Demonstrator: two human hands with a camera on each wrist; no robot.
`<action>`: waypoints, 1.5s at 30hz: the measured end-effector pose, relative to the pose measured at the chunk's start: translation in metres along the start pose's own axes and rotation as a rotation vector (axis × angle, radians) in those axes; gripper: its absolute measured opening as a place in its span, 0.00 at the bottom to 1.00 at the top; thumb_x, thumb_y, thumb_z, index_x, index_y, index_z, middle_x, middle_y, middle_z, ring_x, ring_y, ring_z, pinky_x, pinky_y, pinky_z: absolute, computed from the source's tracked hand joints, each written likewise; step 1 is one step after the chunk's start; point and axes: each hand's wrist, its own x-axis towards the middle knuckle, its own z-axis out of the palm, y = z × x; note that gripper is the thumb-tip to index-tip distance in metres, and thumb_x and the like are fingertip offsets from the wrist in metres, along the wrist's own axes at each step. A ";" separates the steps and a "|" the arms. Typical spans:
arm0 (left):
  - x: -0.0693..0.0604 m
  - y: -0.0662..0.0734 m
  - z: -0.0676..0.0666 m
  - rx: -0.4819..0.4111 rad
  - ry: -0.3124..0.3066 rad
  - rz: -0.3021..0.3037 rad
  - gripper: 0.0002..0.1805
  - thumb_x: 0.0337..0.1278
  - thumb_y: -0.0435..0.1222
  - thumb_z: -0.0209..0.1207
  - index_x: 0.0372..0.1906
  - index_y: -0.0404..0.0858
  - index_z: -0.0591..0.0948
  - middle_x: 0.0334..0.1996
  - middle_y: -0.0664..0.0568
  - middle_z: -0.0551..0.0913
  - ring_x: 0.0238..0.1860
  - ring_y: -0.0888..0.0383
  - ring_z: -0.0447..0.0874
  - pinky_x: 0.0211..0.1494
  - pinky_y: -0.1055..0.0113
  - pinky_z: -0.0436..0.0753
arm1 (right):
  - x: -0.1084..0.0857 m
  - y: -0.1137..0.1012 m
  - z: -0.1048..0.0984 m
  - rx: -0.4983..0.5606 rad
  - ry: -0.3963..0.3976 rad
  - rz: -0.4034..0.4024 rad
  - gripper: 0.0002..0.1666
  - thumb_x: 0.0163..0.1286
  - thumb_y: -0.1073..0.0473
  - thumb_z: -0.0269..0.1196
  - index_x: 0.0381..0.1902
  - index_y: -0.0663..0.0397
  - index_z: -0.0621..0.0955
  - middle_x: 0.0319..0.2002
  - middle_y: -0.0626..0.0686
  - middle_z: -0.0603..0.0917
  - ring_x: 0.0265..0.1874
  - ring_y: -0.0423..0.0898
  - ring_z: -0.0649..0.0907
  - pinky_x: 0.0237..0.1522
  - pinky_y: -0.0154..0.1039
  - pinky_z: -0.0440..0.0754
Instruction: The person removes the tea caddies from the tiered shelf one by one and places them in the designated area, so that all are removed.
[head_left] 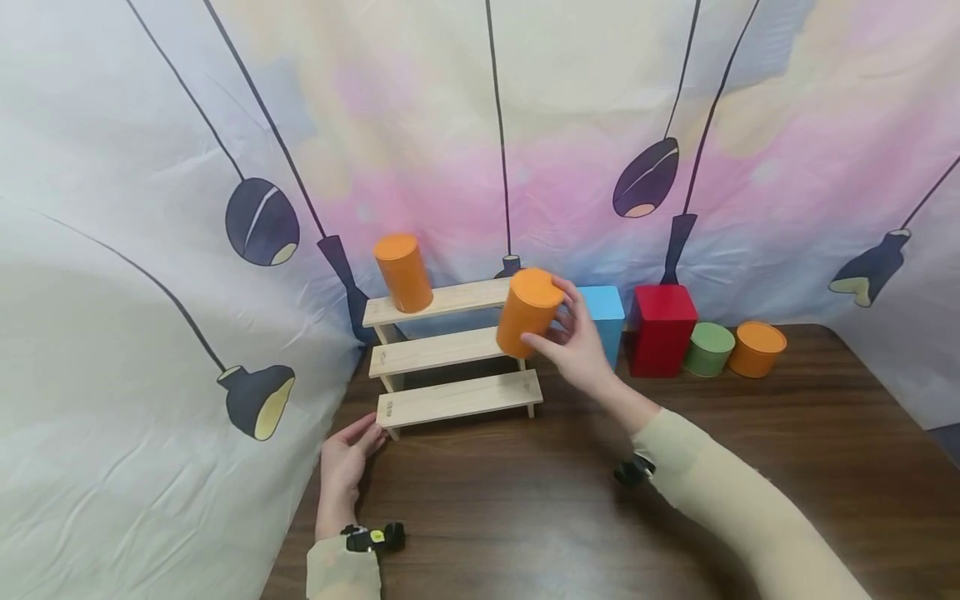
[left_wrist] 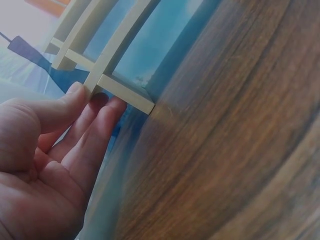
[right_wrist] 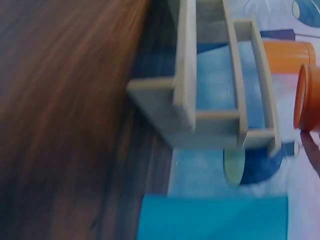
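My right hand grips an orange cylindrical canister by its right side, holding it up in front of the right end of a three-step wooden display rack. In the right wrist view the held canister shows only in part at the right edge, with a fingertip below it. On the rack's top step, toward the left, stands another orange canister. My left hand pinches the left end of the lowest step; the left wrist view has the thumb at the board's edge and fingers beneath.
Right of the rack stand a blue box, a red box, a short green round tin and a short orange round tin. A printed cloth hangs behind the brown wooden table.
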 end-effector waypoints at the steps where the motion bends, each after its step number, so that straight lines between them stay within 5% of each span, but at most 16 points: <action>1: 0.000 0.000 0.000 0.000 0.002 -0.003 0.20 0.75 0.31 0.65 0.66 0.28 0.82 0.58 0.36 0.87 0.41 0.64 0.91 0.50 0.70 0.90 | -0.007 0.000 -0.008 -0.019 -0.007 0.003 0.56 0.67 0.71 0.75 0.83 0.39 0.60 0.76 0.55 0.70 0.70 0.59 0.78 0.68 0.61 0.80; 10: 0.001 -0.002 0.002 -0.009 0.000 -0.002 0.19 0.75 0.31 0.65 0.65 0.29 0.83 0.61 0.33 0.84 0.41 0.64 0.91 0.50 0.70 0.90 | -0.059 0.001 -0.089 -0.119 -0.007 0.061 0.56 0.65 0.76 0.74 0.82 0.42 0.60 0.69 0.54 0.74 0.63 0.46 0.83 0.62 0.34 0.84; 18: -0.001 -0.004 0.000 -0.003 -0.004 0.026 0.19 0.76 0.30 0.64 0.65 0.27 0.83 0.58 0.36 0.86 0.41 0.65 0.91 0.51 0.69 0.90 | -0.094 -0.016 -0.155 -0.288 -0.002 0.081 0.57 0.61 0.79 0.75 0.80 0.48 0.60 0.64 0.44 0.77 0.55 0.37 0.85 0.56 0.27 0.83; 22: -0.001 -0.003 -0.001 -0.011 -0.002 0.028 0.19 0.76 0.31 0.64 0.65 0.27 0.82 0.57 0.38 0.87 0.41 0.66 0.91 0.51 0.69 0.90 | -0.104 -0.025 -0.186 -0.356 0.100 0.107 0.58 0.61 0.79 0.75 0.81 0.44 0.61 0.64 0.41 0.76 0.55 0.34 0.83 0.55 0.22 0.81; 29: -0.002 -0.002 0.000 -0.005 -0.006 0.024 0.19 0.77 0.32 0.64 0.66 0.28 0.82 0.58 0.38 0.87 0.41 0.66 0.91 0.51 0.69 0.89 | -0.112 -0.029 -0.243 -0.039 0.354 0.033 0.59 0.57 0.92 0.66 0.79 0.47 0.63 0.68 0.50 0.74 0.58 0.40 0.83 0.57 0.23 0.81; 32: -0.002 -0.002 0.000 -0.004 -0.002 0.020 0.19 0.77 0.32 0.63 0.66 0.28 0.82 0.58 0.37 0.87 0.41 0.66 0.91 0.51 0.70 0.89 | -0.110 -0.031 -0.270 -0.073 0.495 0.015 0.58 0.58 0.92 0.65 0.78 0.47 0.63 0.69 0.51 0.74 0.61 0.43 0.81 0.58 0.24 0.80; 39: -0.002 -0.001 -0.001 -0.005 -0.001 0.021 0.19 0.76 0.31 0.64 0.66 0.28 0.82 0.59 0.37 0.86 0.41 0.67 0.91 0.51 0.70 0.89 | -0.105 -0.029 -0.325 -0.597 0.758 0.294 0.50 0.74 0.61 0.70 0.81 0.27 0.56 0.75 0.38 0.64 0.73 0.38 0.70 0.76 0.34 0.67; 45: -0.003 -0.001 0.000 -0.009 -0.011 0.013 0.20 0.77 0.32 0.63 0.66 0.27 0.82 0.58 0.37 0.86 0.41 0.66 0.91 0.51 0.69 0.89 | -0.106 -0.016 -0.341 -0.615 0.789 0.464 0.49 0.75 0.58 0.68 0.81 0.22 0.54 0.81 0.42 0.59 0.79 0.39 0.63 0.80 0.39 0.63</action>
